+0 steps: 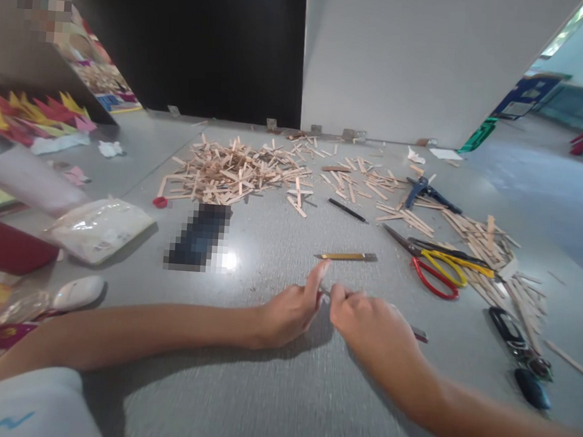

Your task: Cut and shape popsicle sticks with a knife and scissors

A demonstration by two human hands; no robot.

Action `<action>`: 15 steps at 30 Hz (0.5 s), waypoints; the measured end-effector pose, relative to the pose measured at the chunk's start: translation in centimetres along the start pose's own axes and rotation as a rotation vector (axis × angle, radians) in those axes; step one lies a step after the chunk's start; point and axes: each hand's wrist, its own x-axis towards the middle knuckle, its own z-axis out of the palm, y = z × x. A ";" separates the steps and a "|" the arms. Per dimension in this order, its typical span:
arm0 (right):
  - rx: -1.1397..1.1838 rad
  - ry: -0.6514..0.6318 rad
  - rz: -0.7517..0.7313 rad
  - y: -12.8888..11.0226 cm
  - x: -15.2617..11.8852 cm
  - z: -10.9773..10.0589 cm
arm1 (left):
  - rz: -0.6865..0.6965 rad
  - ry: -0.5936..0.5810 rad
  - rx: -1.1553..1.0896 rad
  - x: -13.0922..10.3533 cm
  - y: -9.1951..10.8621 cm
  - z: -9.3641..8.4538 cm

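My left hand (292,312) is closed over the grey table (239,401), its index finger raised towards a yellow-brown craft knife or pencil-like tool (343,256) lying just beyond. What its curled fingers hold is hidden. Close by on the right, my right hand (371,324) is closed, knuckles up, around a slim tool. A thin grey tip (325,291) shows between the two hands. A dark red-edged end (420,334) pokes out beside the right wrist; I cannot tell whether it belongs to that tool.
Wooden sticks (235,171) are heaped at the back, with more sticks (525,301) on the right. Around them lie a black pen (347,210), red-and-yellow scissors (434,275), blue cutters (426,190) and keys (510,334). A plastic packet (101,228) and a white mouse (79,292) lie left.
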 end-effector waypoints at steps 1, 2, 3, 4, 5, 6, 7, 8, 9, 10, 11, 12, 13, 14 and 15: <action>0.001 0.001 0.006 -0.3 -0.1 0.0 | 0.004 -0.004 0.002 0.0 0.0 -0.1; 0.005 0.004 0.002 -0.3 -0.1 0.2 | 0.008 -0.009 0.003 0.0 0.1 -0.1; 0.014 0.007 -0.013 0.0 0.2 0.5 | 0.012 -0.014 0.004 0.0 0.1 -0.2; 0.024 0.010 -0.034 0.4 0.5 0.8 | 0.016 -0.019 0.005 0.0 0.1 -0.2; 0.037 0.012 -0.059 1.0 0.9 1.2 | 0.020 -0.023 0.006 0.0 0.0 -0.2; 0.050 0.013 -0.084 1.5 1.3 1.6 | 0.021 -0.023 0.010 0.0 0.0 -0.3; 0.062 0.016 -0.104 1.8 1.5 1.9 | 0.020 -0.021 0.014 0.0 0.0 -0.3; 0.071 0.020 -0.114 2.0 1.5 2.1 | 0.017 -0.019 0.019 0.0 0.1 -0.3; 0.077 0.029 -0.115 2.0 1.3 2.1 | 0.015 -0.016 0.024 0.0 0.1 -0.3; 0.080 0.041 -0.107 1.8 1.0 2.1 | 0.014 -0.016 0.027 0.0 0.1 -0.3; 0.082 0.056 -0.093 1.5 0.5 2.0 | 0.015 -0.017 0.028 0.0 0.1 -0.3; 0.082 0.070 -0.079 1.1 0.1 1.9 | 0.018 -0.020 0.028 0.0 0.2 -0.3; 0.082 0.081 -0.068 0.9 -0.2 1.8 | 0.021 -0.022 0.026 0.0 0.1 -0.3; 0.082 0.086 -0.061 0.7 -0.3 1.7 | 0.021 -0.020 0.024 -0.1 0.1 -0.2; 0.082 0.087 -0.062 0.8 -0.2 1.8 | 0.017 -0.013 0.023 -0.1 0.1 -0.2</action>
